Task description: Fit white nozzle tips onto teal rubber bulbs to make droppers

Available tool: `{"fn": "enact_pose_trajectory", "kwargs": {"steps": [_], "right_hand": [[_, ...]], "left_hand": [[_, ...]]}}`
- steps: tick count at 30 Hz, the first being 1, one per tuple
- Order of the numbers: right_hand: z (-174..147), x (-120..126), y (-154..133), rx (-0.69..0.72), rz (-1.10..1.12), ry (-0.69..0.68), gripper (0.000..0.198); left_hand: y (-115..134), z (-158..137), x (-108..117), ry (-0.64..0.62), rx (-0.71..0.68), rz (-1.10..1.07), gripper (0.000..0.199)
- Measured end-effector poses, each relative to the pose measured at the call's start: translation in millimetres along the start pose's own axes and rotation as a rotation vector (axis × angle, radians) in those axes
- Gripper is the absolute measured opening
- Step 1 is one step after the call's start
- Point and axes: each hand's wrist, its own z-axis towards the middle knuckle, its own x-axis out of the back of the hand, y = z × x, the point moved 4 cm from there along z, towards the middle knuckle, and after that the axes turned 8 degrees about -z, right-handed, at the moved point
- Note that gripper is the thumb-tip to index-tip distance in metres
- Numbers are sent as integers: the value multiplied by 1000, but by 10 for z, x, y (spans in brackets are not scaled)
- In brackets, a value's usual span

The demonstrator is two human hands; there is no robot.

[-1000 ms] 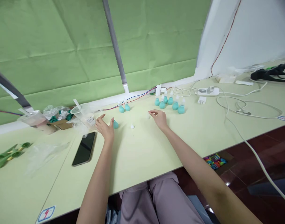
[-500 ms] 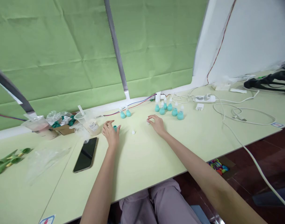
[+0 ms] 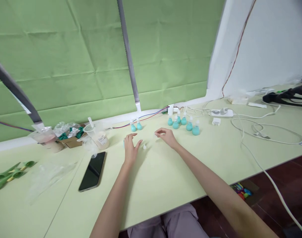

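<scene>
My left hand (image 3: 131, 148) hovers above the table with thumb and fingers apart and nothing between them. A sliver of a small teal bottle (image 3: 123, 143) shows past its outer side; the rest is hidden. Just right of the thumb lies a small white nozzle-like piece (image 3: 144, 147). My right hand (image 3: 166, 137) has thumb and forefinger pinched on another small white piece (image 3: 155, 134), mostly covered by the fingertips. Two teal bottles with white tips (image 3: 139, 126) stand behind my left hand. Several more such bottles (image 3: 189, 126) are grouped behind and right of my right hand.
Left of my left hand are a phone (image 3: 92, 172), a plastic drink cup with a straw (image 3: 100, 137), a second cup (image 3: 50, 140) and a small cardboard box (image 3: 73, 141). A power strip (image 3: 221, 113), a charger (image 3: 216, 121) and white cables (image 3: 267, 138) lie at the right.
My left hand has come away from the teal bottle that stood between its fingers and moved right, towards the loose white piece. My right hand still pinches its piece. The view has shifted slightly.
</scene>
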Motion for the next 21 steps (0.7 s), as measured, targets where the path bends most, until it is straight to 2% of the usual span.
{"fn": "enact_pose_trajectory", "kwargs": {"steps": [3, 5, 7, 10, 13, 15, 18, 21], "right_hand": [[-64, -107, -161, -32, 294, -3, 20], [-112, -187, -260, -27, 351, -26, 21], [-161, -247, -331, -11, 344, -54, 21], [-214, -235, -419, 77, 230, -38, 19], [-247, -141, -508, 223, 16, 10, 15], [-266, -108, -539, 287, -132, -10, 14], [-295, -113, -553, 351, -305, -70, 14], [-303, -98, -577, 390, -364, -69, 15]], "left_hand": [[74, -11, -162, -131, 100, -309, 42], [123, -31, -232, -163, 101, -354, 41], [134, -51, -255, -134, 95, -330, 33], [85, -68, -264, -124, 132, -319, 26], [17, -64, -269, -150, 188, -330, 29], [0, -61, -276, -174, 208, -333, 32], [42, -67, -305, -249, 187, -330, 32], [116, -72, -314, -282, 159, -322, 32]]}}
